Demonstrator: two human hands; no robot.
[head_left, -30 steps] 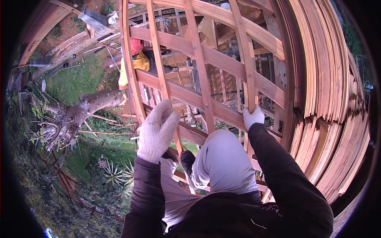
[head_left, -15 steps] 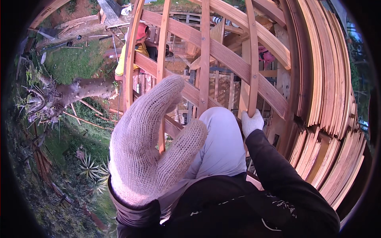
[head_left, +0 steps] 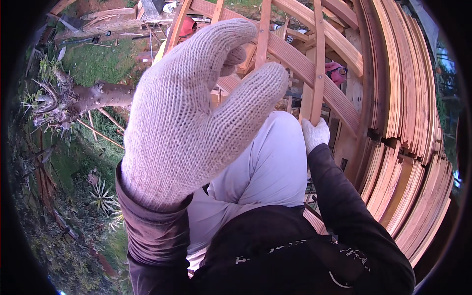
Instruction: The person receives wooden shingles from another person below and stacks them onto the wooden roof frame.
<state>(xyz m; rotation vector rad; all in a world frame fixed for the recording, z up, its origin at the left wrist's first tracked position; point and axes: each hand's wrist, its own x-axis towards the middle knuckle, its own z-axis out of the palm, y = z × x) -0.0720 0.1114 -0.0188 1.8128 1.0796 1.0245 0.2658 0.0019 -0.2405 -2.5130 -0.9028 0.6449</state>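
Observation:
My left hand [head_left: 182,113], in a pale knitted glove, is raised close to the camera. Its fingers curve forward with the thumb held apart, and nothing shows between them. Farther down on the right, my right hand [head_left: 315,134], gloved alike, is closed round the lower end of a narrow wooden batten [head_left: 318,64]. That batten crosses over a wide grooved diagonal board [head_left: 297,61] in a curved timber frame. My bent knee [head_left: 280,142], in light trousers, is between the two hands. Part of the frame is hidden behind my left hand.
Long stacked boards [head_left: 408,73] run down the right side. Below the frame, one person wears a red head covering [head_left: 188,26] and another a pink one [head_left: 336,72]. At left, far below, are a cut tree trunk [head_left: 105,95], grass and spiky plants [head_left: 102,196].
My left hand has risen and come nearer the camera, covering more of the frame and the person in yellow. My right hand keeps its hold on the batten. The view has shifted slightly.

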